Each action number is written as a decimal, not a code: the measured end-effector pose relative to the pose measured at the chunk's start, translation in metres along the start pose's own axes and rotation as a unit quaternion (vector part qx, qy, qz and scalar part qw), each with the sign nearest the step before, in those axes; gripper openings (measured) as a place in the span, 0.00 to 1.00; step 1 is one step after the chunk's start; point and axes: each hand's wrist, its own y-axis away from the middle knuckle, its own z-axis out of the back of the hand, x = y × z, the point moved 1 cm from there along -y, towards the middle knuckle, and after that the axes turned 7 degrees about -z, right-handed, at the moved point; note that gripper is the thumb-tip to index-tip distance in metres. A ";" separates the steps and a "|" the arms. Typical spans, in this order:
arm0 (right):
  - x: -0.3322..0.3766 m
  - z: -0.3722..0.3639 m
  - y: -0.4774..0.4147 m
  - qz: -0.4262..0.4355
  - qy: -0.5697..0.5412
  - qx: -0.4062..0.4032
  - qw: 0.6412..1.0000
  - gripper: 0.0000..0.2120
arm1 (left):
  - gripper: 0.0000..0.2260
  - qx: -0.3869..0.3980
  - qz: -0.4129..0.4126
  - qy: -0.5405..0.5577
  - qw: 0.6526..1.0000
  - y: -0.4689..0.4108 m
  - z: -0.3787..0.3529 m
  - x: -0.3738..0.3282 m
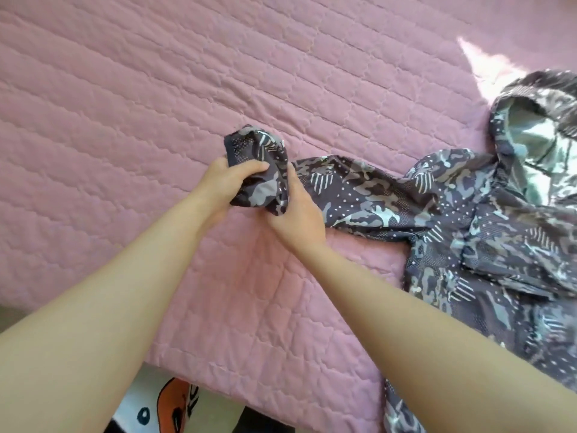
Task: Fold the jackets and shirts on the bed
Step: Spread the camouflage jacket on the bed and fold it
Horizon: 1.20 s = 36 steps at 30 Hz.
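The left hand [224, 179] and right hand [296, 214] both grip the bunched sleeve [359, 189] end tightly; the sleeve runs toward 3 o'clock to the jacket [487, 226] lying on the bed [156, 89], nearer the right hand.

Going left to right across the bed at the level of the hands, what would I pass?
pink quilt → left hand → right hand → sleeve, whose bunched end both hands grip → jacket
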 end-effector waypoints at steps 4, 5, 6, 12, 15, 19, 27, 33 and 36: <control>-0.010 0.065 0.006 -0.067 -0.123 -0.089 0.986 0.22 | 0.12 0.097 -0.016 0.031 0.995 0.025 -0.076 -0.017; -0.018 0.082 0.006 -0.081 -0.141 -0.098 0.982 0.15 | 0.11 0.119 -0.023 0.034 0.992 0.030 -0.091 -0.019; -0.032 0.101 0.007 -0.091 -0.155 -0.112 0.977 0.10 | 0.10 0.140 -0.028 0.032 0.989 0.037 -0.110 -0.019; -0.145 0.219 0.026 -0.149 -0.242 -0.163 0.945 0.20 | 0.07 0.131 -0.074 -0.215 0.965 0.058 -0.198 0.031; -0.200 0.271 0.047 -0.276 -0.448 -0.176 0.832 0.16 | 0.08 0.130 -0.117 -0.326 0.929 0.068 -0.238 0.068; -0.267 0.327 0.077 -0.284 -0.538 -0.201 0.768 0.14 | 0.15 0.016 -0.222 -0.444 0.868 0.080 -0.275 0.092; -0.417 0.423 0.122 -0.202 -0.555 -0.466 0.658 0.14 | 0.36 0.202 -0.239 -0.587 0.747 0.093 -0.376 0.136; -0.513 0.423 0.130 -0.343 -0.534 -0.453 0.626 0.24 | 0.15 0.256 -0.287 -0.534 0.753 0.087 -0.427 0.166; -0.530 0.400 0.124 -0.396 -0.523 -0.344 0.671 0.35 | 0.14 0.177 -0.351 -0.535 0.748 0.070 -0.434 0.159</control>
